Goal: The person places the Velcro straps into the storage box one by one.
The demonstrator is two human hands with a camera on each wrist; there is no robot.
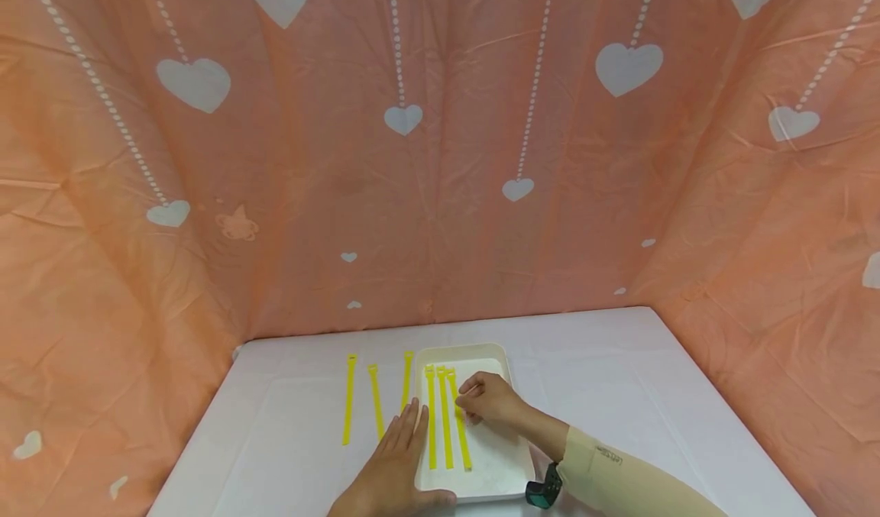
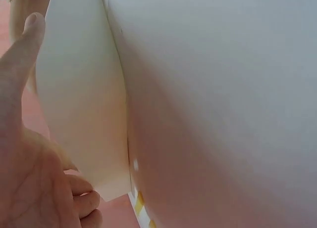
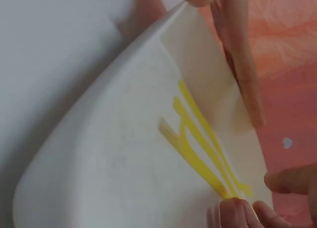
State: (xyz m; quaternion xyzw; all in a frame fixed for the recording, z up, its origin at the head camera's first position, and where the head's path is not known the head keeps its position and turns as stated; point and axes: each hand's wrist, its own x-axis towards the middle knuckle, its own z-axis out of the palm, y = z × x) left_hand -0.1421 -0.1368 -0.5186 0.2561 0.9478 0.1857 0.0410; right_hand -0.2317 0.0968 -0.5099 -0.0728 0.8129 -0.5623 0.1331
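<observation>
Three yellow cable straps with slotted heads [image 1: 445,425] lie side by side, lengthwise, in a white tray [image 1: 491,486]. My right hand [image 1: 491,401] reaches over the tray, its bent fingers at the upper part of the rightmost strap. In the right wrist view, fingertips [image 3: 233,212] hold that strap [image 3: 198,163] near its head, and its far end shows blurred. My left hand [image 1: 393,463] rests along the tray's left side, fingers straight and thumb [image 1: 436,496] over the near left corner. The left wrist view shows that thumb spread along the tray's outer wall [image 2: 84,99].
Left of the tray, three more yellow straps lie on the white table [image 1: 275,425]: one far left [image 1: 348,399], a middle one [image 1: 376,399] partly behind my left hand, and one [image 1: 407,376] beside the tray wall. A pink heart-patterned curtain [image 1: 440,234] surrounds the table.
</observation>
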